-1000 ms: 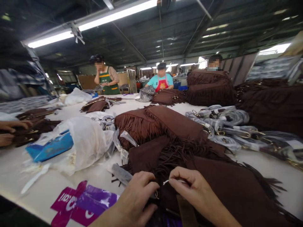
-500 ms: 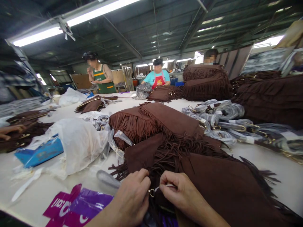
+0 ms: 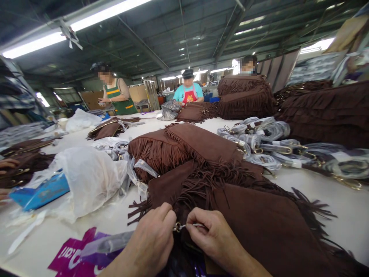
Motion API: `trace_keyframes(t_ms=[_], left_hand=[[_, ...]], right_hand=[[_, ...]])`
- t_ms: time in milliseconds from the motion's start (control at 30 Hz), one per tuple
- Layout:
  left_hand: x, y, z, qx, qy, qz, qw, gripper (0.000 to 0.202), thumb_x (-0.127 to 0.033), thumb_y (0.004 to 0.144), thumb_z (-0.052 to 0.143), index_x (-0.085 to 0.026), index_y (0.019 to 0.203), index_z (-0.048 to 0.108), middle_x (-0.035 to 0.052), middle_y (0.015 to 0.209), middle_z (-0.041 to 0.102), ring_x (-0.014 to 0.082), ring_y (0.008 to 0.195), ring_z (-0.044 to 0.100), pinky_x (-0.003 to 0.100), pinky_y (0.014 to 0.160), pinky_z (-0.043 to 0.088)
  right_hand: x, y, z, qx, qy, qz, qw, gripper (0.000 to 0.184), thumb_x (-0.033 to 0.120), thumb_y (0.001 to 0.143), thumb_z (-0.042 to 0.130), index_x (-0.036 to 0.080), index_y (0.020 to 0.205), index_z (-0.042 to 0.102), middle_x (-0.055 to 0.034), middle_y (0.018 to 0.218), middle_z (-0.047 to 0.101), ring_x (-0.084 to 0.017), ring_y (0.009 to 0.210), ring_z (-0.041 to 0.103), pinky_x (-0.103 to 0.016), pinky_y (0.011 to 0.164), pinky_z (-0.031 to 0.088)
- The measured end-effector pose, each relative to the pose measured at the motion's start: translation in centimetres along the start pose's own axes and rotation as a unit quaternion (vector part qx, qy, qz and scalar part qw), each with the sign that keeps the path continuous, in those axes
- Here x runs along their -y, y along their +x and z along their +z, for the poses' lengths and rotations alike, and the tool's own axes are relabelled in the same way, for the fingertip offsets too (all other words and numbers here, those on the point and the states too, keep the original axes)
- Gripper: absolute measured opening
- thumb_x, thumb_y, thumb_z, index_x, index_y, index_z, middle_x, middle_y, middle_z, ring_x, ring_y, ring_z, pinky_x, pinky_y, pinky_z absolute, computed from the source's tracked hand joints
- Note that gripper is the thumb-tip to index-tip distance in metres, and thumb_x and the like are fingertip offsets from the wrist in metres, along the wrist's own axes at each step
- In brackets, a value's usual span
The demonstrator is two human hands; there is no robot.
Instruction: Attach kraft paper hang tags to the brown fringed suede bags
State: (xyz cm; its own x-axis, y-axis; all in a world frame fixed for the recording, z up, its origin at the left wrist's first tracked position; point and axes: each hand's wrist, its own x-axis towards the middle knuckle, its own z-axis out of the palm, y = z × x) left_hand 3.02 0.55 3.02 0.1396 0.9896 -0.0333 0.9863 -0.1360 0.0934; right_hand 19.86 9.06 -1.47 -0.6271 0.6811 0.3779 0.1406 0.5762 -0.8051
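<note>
My left hand (image 3: 157, 234) is closed, with a gold-coloured metal ring (image 3: 177, 227) showing at its fingertips. A strap in a clear plastic sleeve (image 3: 108, 243) runs out from under that hand to the left. My right hand (image 3: 211, 232) pinches a thin white strip (image 3: 197, 225) that reaches the ring. Both hands are close together above the near edge of a dark brown fringed bag (image 3: 262, 219). Behind them, a brown fringed bag (image 3: 201, 140) lies on another in a heap. My fingers hide part of the ring and the strip.
On the white table (image 3: 340, 196) are a white plastic bag (image 3: 92, 177), a blue box (image 3: 43, 190) and purple packaging (image 3: 72, 252). Plastic-wrapped straps (image 3: 268, 134) lie at right, near stacked brown bags (image 3: 325, 111). Co-workers are across the table; another person's hand (image 3: 8, 164) is at far left.
Both hands have shifted slightly left with the ring and white strip between them. The plastic-sleeved strap now lies across the purple packaging. The co-worker in green has lowered a hand. The view has shifted slightly.
</note>
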Motion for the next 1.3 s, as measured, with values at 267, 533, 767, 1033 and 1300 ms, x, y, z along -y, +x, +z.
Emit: trace_keyframes(t_ms=[267, 533, 767, 1033, 1300], left_hand=[[-0.2, -0.1, -0.6, -0.067, 0.063, 0.036, 0.995, 0.022, -0.001, 0.077, 0.039, -0.020, 0.081, 0.049, 0.0059, 0.085, 0.054, 0.0261, 0.079, 0.046, 0.042, 0.073, 0.039], [-0.2, -0.4, 0.1, -0.100, 0.067, 0.051, 0.991, 0.021, -0.001, 0.074, 0.042, -0.021, 0.080, 0.047, 0.0036, 0.082, 0.054, 0.0224, 0.075, 0.047, 0.035, 0.069, 0.034], [0.0, -1.3, 0.7, -0.125, -0.057, 0.049, 0.989, 0.021, -0.003, 0.084, 0.036, -0.022, 0.084, 0.044, 0.0033, 0.086, 0.055, 0.0183, 0.075, 0.054, 0.028, 0.063, 0.037], [-0.4, -1.7, -1.3, -0.035, -0.264, -0.036, 0.963, 0.020, -0.005, 0.072, 0.050, -0.021, 0.082, 0.047, -0.0018, 0.081, 0.057, 0.0147, 0.075, 0.053, 0.024, 0.065, 0.038], [0.4, -3.3, -2.3, 0.072, -0.531, -0.116, 0.836, 0.019, -0.008, 0.078, 0.043, -0.020, 0.092, 0.048, -0.0022, 0.084, 0.057, 0.0139, 0.081, 0.059, 0.023, 0.072, 0.048]], right_hand=[[0.1, -0.2, 0.6, -0.033, -0.006, -0.021, 0.999, 0.016, 0.019, 0.079, 0.049, 0.019, 0.067, 0.059, 0.0061, 0.054, 0.046, -0.009, 0.047, 0.042, -0.020, 0.049, 0.030], [0.1, -0.3, 0.7, -0.030, -0.019, -0.055, 0.998, 0.017, 0.018, 0.082, 0.053, 0.020, 0.070, 0.064, 0.0034, 0.057, 0.059, -0.011, 0.051, 0.053, -0.021, 0.052, 0.034], [-0.5, -0.6, 1.0, -0.024, -0.079, -0.156, 0.984, 0.039, 0.036, 0.103, 0.043, 0.021, 0.080, 0.070, -0.0012, 0.066, 0.067, -0.014, 0.060, 0.062, -0.024, 0.056, 0.037], [-0.3, -0.8, 1.9, -0.003, -0.159, -0.210, 0.965, 0.057, 0.042, 0.108, 0.025, 0.019, 0.078, 0.066, -0.0020, 0.061, 0.062, -0.014, 0.052, 0.057, -0.029, 0.051, 0.030], [-0.9, -0.9, 2.0, 0.081, -0.169, -0.279, 0.942, 0.051, 0.026, 0.106, 0.022, 0.021, 0.064, 0.049, 0.0013, 0.056, 0.056, -0.012, 0.049, 0.049, -0.028, 0.048, 0.027]])
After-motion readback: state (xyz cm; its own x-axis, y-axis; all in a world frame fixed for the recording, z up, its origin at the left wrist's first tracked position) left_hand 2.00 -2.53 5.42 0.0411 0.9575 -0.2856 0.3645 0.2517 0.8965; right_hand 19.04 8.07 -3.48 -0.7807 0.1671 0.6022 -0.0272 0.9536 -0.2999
